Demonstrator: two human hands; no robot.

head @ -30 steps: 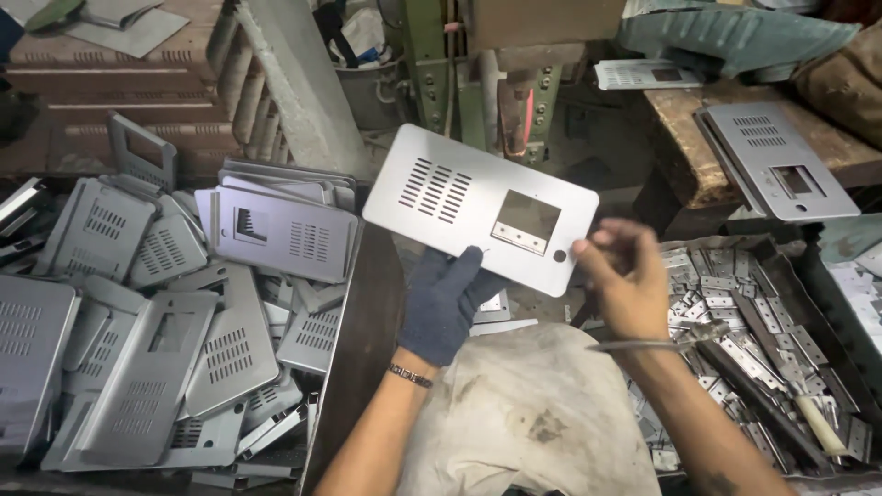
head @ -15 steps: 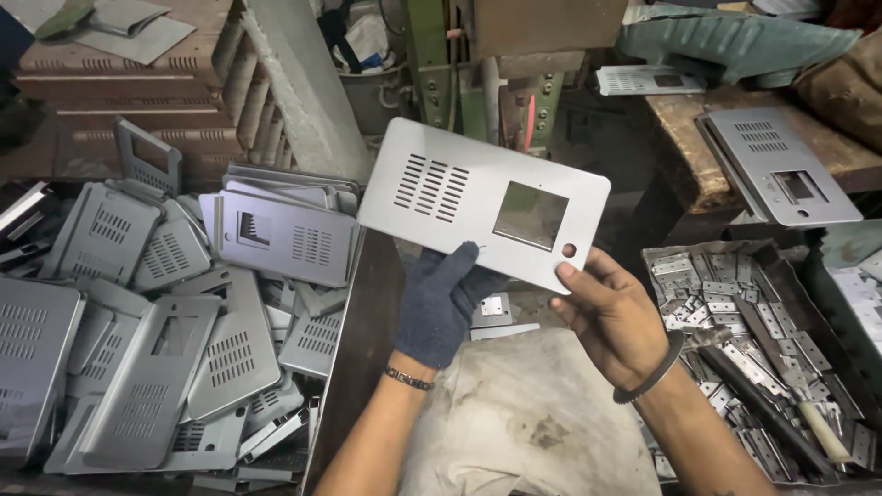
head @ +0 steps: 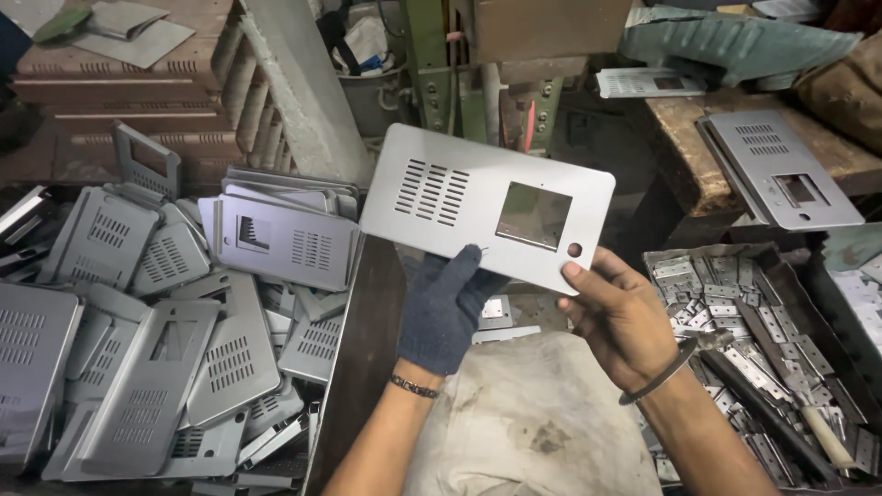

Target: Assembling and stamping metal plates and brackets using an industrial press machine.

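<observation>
I hold a flat grey metal panel (head: 459,197) up in front of me. It has vent slots, a square window and a small round hole near its lower right corner. My left hand (head: 446,308), in a dark blue knit glove, grips the panel's lower edge from below. My right hand (head: 620,317), bare with a metal bangle at the wrist, pinches the lower right corner just under the round hole.
A heap of similar grey panels (head: 165,312) fills a bin on the left. On the right a tray (head: 735,303) holds several small metal pieces and a hammer (head: 808,427). Another panel (head: 781,170) lies on a wooden bench. A dirty cloth (head: 533,422) covers my lap; a green machine (head: 459,64) stands ahead.
The panel has turned flatter toward me and shifted slightly. My right hand slid from its right edge down to the lower right corner.
</observation>
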